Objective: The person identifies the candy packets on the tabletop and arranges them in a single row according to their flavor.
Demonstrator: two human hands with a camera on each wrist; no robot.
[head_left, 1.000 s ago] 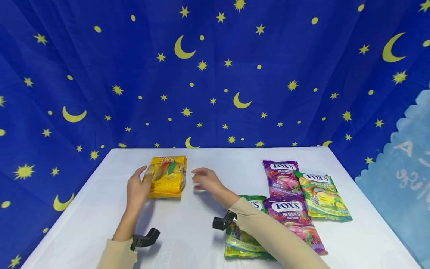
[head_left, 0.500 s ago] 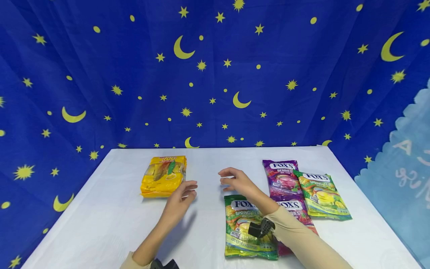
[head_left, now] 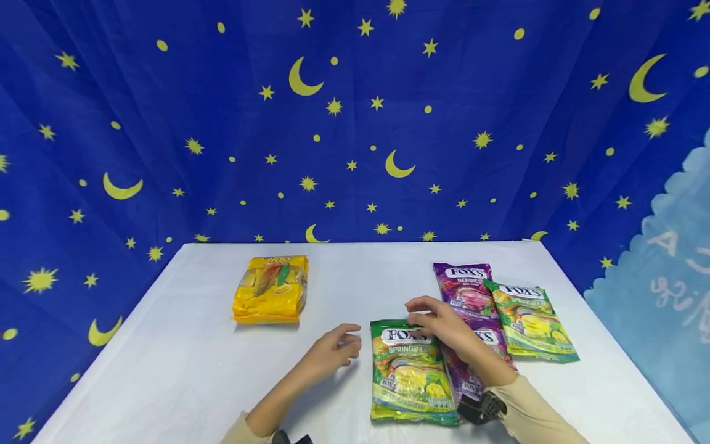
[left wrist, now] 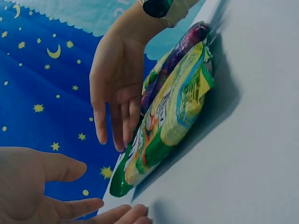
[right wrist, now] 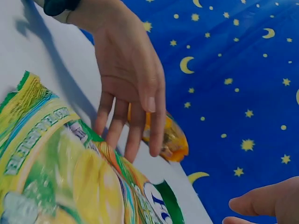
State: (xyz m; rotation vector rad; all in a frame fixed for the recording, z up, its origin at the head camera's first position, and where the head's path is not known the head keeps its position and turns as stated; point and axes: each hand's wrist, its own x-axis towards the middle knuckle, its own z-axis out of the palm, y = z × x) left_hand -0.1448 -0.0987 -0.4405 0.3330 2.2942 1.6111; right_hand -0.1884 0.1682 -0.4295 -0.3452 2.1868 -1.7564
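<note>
A green and yellow Fox's Spring Tea candy bag (head_left: pixel 410 388) lies face up near the table's front, overlapping a purple Fox's Berries bag (head_left: pixel 466 376). Just left of the green bag is my left hand (head_left: pixel 328 354), fingers loosely bent and holding nothing. Over the green bag's top right corner hovers my right hand (head_left: pixel 448 327), its fingers relaxed; whether they touch the bag I cannot tell. In the left wrist view, the green bag (left wrist: pixel 173 112) stands between both hands, with no grip on it. My right forearm covers part of the front purple bag.
A yellow bag with a mango picture (head_left: pixel 272 290) lies at the table's back left. At the right are another purple Berries bag (head_left: pixel 463 287) and another Spring Tea bag (head_left: pixel 532 324) overlapping it. A blue star-and-moon curtain (head_left: pixel 355 123) hangs behind the white table (head_left: pixel 166 370).
My left hand has left the yellow mango bag and moved right and nearer, to beside the green bag. My right hand has moved right, to above that bag. The bags stay in place.
</note>
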